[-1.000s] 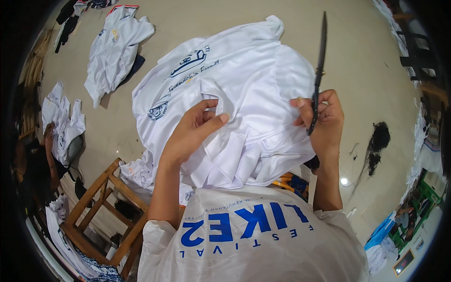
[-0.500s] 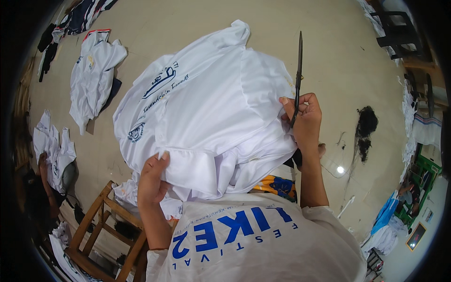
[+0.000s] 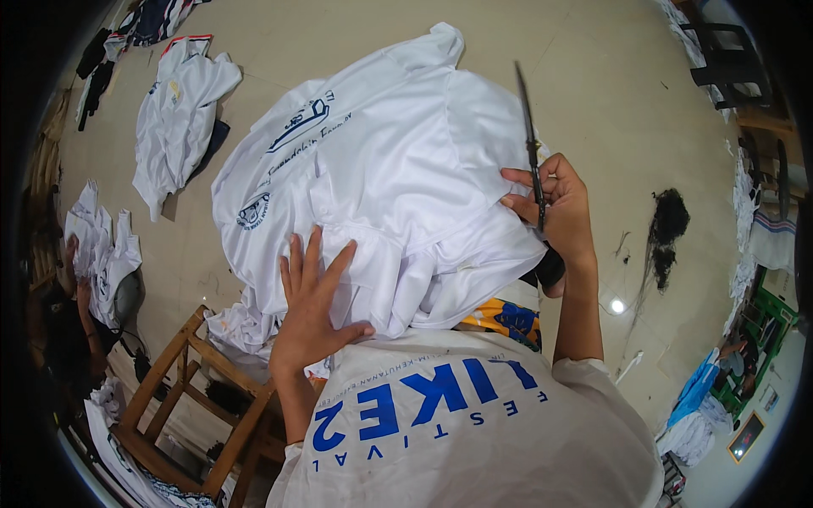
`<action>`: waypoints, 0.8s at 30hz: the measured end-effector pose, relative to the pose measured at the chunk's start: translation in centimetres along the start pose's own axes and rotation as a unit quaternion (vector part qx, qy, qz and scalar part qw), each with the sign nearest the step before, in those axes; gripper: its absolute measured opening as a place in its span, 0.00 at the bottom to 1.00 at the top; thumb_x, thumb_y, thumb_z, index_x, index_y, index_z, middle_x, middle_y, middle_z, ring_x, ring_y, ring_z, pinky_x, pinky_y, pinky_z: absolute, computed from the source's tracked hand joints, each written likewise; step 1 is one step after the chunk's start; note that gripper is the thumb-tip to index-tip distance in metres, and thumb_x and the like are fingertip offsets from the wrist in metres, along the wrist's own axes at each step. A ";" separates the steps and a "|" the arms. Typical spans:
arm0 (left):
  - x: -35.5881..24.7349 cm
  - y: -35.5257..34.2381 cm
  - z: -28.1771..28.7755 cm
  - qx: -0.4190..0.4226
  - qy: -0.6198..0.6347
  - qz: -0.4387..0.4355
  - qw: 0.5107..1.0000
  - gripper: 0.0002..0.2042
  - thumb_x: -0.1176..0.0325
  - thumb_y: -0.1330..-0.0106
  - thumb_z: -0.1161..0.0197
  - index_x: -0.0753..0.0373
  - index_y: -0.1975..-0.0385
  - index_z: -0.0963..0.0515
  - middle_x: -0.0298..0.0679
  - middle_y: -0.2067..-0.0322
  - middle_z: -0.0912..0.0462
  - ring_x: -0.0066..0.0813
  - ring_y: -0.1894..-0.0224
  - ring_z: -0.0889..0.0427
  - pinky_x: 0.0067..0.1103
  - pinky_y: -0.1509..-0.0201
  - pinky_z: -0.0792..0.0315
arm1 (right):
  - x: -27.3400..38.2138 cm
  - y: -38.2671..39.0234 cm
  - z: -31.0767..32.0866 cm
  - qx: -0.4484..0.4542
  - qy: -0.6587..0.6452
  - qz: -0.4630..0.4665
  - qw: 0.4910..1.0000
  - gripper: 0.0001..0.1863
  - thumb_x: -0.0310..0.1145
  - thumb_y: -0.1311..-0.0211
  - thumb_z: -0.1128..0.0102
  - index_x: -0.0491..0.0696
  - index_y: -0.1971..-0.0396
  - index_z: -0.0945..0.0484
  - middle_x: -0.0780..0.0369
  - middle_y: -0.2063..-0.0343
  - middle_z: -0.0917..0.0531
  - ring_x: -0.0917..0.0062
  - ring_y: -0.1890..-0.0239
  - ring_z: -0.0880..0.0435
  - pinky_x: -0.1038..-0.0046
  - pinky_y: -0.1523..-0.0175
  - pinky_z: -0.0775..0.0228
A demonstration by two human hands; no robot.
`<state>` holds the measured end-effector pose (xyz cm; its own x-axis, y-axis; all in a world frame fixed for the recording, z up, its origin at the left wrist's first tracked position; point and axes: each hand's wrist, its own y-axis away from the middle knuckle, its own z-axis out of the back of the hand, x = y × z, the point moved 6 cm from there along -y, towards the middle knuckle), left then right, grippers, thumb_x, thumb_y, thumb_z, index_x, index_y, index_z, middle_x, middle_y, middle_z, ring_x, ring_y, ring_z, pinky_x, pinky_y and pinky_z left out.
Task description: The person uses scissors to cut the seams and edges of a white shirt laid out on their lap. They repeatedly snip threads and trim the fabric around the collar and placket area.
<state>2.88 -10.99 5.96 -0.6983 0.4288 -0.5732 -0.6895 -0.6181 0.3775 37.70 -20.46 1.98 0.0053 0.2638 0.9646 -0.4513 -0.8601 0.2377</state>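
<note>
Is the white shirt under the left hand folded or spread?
Loosely spread: the white shirt fans out wide, its dark print showing, though creases gather beside the left hand.

1. From afar, I read this as a garment workroom.
2. Under the left fingers (image 3: 312,251): a printed white shirt (image 3: 385,178); beyond them, leftward, another white garment (image 3: 179,120) lies on the floor (image 3: 610,93).
3. A slim dark scissors-like tool (image 3: 530,140) sits in the right fingers (image 3: 562,171).
4. Well left of the left fingers, a co-worker's hand (image 3: 84,293) touches white cloth (image 3: 103,267).
</note>
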 end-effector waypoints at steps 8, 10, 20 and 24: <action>3.3 0.2 1.3 -0.086 0.123 -0.001 0.989 0.22 0.80 0.39 0.31 0.58 0.44 0.17 0.51 0.33 0.27 0.55 0.27 0.31 0.39 0.29 0.31 | -0.4 -1.6 1.0 -0.056 0.020 0.019 0.998 0.19 0.17 0.37 0.30 0.46 0.63 0.35 0.51 0.61 0.09 0.86 0.68 0.18 0.84 0.64 0.25; 3.0 0.3 2.7 -0.113 0.130 -0.009 0.985 0.18 0.81 0.39 0.32 0.65 0.47 0.18 0.50 0.39 0.22 0.50 0.33 0.24 0.33 0.35 0.27 | 0.3 -1.6 2.0 -0.105 0.024 0.050 0.993 0.18 0.17 0.37 0.30 0.46 0.63 0.35 0.50 0.60 0.09 0.86 0.71 0.18 0.83 0.66 0.25; -8.0 -4.1 -0.5 0.022 0.075 -0.159 0.984 0.32 0.60 0.43 0.21 0.61 0.38 0.25 0.51 0.41 0.24 0.55 0.37 0.25 0.37 0.33 0.29 | 0.2 -2.5 3.3 -0.177 -0.012 0.052 0.983 0.17 0.19 0.36 0.31 0.46 0.62 0.34 0.53 0.61 0.09 0.87 0.73 0.20 0.82 0.67 0.25; -7.5 -5.0 -1.2 0.162 0.147 -0.093 0.971 0.26 0.67 0.37 0.27 0.60 0.38 0.25 0.51 0.44 0.23 0.51 0.42 0.21 0.33 0.39 0.25 | -1.6 -1.1 3.7 -0.179 0.003 0.024 0.984 0.15 0.19 0.35 0.32 0.46 0.62 0.33 0.53 0.60 0.09 0.88 0.72 0.19 0.82 0.68 0.25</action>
<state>11.77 -11.92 7.52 -0.5028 0.2771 -0.8188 -0.8566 -0.2867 0.4290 41.47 -21.57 0.58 -0.0294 0.2299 0.9728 -0.7364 -0.6630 0.1345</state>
